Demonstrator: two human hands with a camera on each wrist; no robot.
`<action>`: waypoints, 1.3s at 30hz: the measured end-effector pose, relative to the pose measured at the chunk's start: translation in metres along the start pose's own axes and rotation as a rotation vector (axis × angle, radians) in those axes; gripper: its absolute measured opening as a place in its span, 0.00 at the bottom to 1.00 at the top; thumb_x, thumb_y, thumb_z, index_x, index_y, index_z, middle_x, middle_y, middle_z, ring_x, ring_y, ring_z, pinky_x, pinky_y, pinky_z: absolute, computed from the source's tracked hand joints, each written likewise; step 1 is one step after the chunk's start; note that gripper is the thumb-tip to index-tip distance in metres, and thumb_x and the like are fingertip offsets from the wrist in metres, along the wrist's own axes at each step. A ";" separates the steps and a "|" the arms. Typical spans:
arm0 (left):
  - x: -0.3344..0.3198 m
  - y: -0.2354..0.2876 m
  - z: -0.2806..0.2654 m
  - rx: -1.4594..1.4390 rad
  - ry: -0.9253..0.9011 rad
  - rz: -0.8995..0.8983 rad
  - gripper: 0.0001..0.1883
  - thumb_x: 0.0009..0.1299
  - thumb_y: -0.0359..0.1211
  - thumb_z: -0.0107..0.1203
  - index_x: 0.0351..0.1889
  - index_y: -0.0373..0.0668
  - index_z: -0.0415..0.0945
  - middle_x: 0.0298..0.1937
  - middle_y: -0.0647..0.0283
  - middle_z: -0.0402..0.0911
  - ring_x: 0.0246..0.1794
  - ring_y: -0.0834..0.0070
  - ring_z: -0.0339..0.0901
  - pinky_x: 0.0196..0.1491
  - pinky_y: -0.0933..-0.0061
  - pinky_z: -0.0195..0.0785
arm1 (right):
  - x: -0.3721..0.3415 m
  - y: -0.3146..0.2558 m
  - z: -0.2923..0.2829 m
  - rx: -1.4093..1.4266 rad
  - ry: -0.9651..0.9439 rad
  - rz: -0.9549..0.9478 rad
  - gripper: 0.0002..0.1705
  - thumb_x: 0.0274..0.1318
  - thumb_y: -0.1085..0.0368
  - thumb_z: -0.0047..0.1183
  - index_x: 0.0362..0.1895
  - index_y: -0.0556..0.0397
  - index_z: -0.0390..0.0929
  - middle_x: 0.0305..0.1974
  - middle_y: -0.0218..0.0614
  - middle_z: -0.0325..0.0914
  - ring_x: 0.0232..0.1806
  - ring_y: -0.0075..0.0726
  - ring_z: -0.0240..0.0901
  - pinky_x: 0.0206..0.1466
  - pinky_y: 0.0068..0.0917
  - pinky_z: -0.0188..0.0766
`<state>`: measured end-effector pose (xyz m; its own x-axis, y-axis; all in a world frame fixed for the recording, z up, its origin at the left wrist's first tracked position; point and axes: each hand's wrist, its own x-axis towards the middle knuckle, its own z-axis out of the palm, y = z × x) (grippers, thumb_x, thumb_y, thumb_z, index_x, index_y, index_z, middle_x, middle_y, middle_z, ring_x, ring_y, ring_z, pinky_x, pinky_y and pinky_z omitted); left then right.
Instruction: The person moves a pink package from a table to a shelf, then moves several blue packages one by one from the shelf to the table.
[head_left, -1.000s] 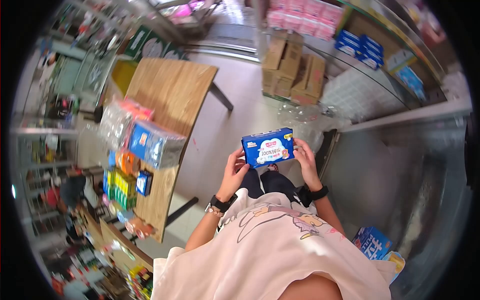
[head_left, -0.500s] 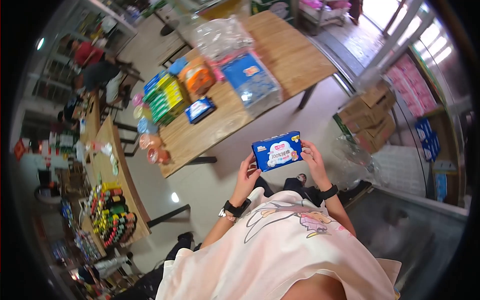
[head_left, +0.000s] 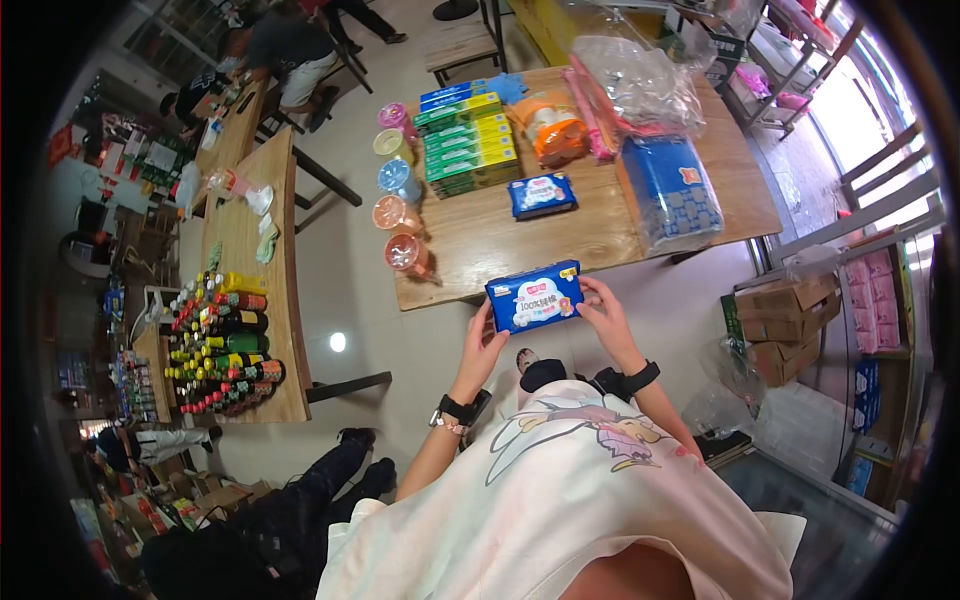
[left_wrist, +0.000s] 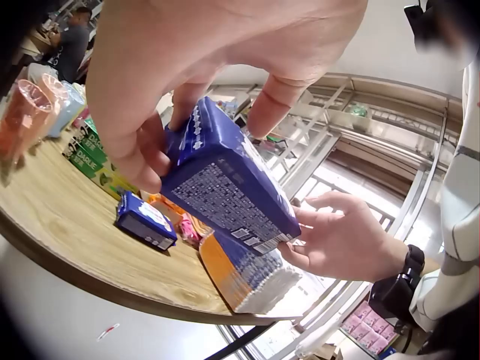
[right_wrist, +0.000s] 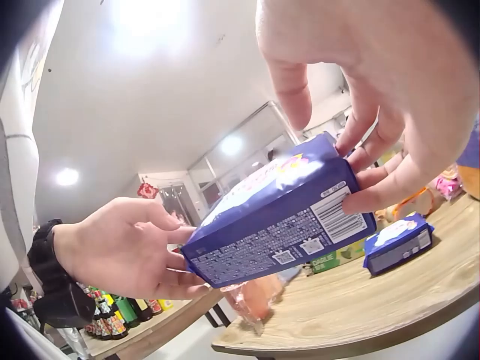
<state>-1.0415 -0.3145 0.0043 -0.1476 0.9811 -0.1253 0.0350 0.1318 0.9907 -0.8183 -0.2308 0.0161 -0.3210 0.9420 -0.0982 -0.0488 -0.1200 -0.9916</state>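
Between my two hands is a blue soft pack with a white cloud label reading 100%. My left hand grips its left end, the thumb at the front. The right hand holds the opposite end with curled fingers. In the left wrist view, small print and a barcode cover the long lower side of the pack. A similar blue pack lies on the wooden table, just beyond the held one.
Green and yellow boxes, wrapped cups, an orange package and a blue plastic-wrapped bundle stand on the table. Bottles crowd another table at left. Cartons sit at right, and a person's dark-clothed legs show at lower left.
The head view has swung left, so the table now lies straight ahead beyond the pack. Both hands keep their hold on the pack.
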 end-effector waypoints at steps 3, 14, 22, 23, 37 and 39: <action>-0.001 -0.004 -0.025 -0.044 0.025 -0.053 0.33 0.61 0.23 0.50 0.65 0.43 0.51 0.53 0.60 0.60 0.49 0.75 0.66 0.51 0.76 0.62 | 0.015 0.001 0.034 -0.028 -0.011 -0.001 0.26 0.46 0.72 0.52 0.54 0.52 0.66 0.46 0.33 0.64 0.39 0.22 0.61 0.42 0.19 0.68; 0.039 -0.010 -0.052 -0.196 0.082 -0.144 0.37 0.61 0.22 0.48 0.67 0.39 0.41 0.58 0.58 0.60 0.55 0.74 0.63 0.55 0.76 0.57 | 0.069 0.018 0.077 -0.131 -0.050 0.061 0.27 0.46 0.71 0.53 0.55 0.52 0.66 0.48 0.36 0.65 0.41 0.24 0.63 0.43 0.20 0.67; 0.100 -0.026 -0.066 -0.225 0.184 -0.154 0.36 0.60 0.24 0.49 0.66 0.34 0.42 0.59 0.55 0.60 0.56 0.72 0.62 0.57 0.76 0.55 | 0.137 0.049 0.079 -0.215 -0.112 0.102 0.30 0.46 0.65 0.55 0.57 0.56 0.63 0.49 0.42 0.66 0.42 0.32 0.64 0.49 0.25 0.64; 0.110 -0.025 -0.069 -0.209 0.193 -0.175 0.36 0.60 0.24 0.49 0.65 0.33 0.43 0.59 0.55 0.60 0.56 0.72 0.62 0.57 0.76 0.55 | 0.149 0.052 0.081 -0.210 -0.111 0.101 0.30 0.46 0.65 0.55 0.57 0.56 0.63 0.49 0.42 0.66 0.42 0.32 0.64 0.49 0.25 0.64; 0.244 -0.092 -0.089 -0.126 0.345 -0.382 0.29 0.58 0.29 0.50 0.58 0.30 0.56 0.48 0.57 0.71 0.45 0.73 0.68 0.50 0.77 0.60 | 0.274 0.084 0.089 -0.350 -0.208 0.337 0.39 0.48 0.56 0.55 0.61 0.62 0.57 0.54 0.49 0.64 0.45 0.33 0.64 0.52 0.24 0.61; 0.252 -0.097 -0.088 -0.132 0.335 -0.405 0.29 0.57 0.29 0.50 0.58 0.30 0.56 0.48 0.56 0.70 0.45 0.73 0.68 0.49 0.77 0.60 | 0.280 0.092 0.088 -0.339 -0.230 0.409 0.39 0.48 0.55 0.55 0.61 0.62 0.56 0.57 0.51 0.61 0.51 0.37 0.64 0.54 0.25 0.60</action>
<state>-1.1694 -0.0922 -0.1185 -0.4316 0.7533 -0.4962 -0.2112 0.4503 0.8675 -0.9963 -0.0055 -0.0952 -0.4491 0.7433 -0.4958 0.4164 -0.3168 -0.8522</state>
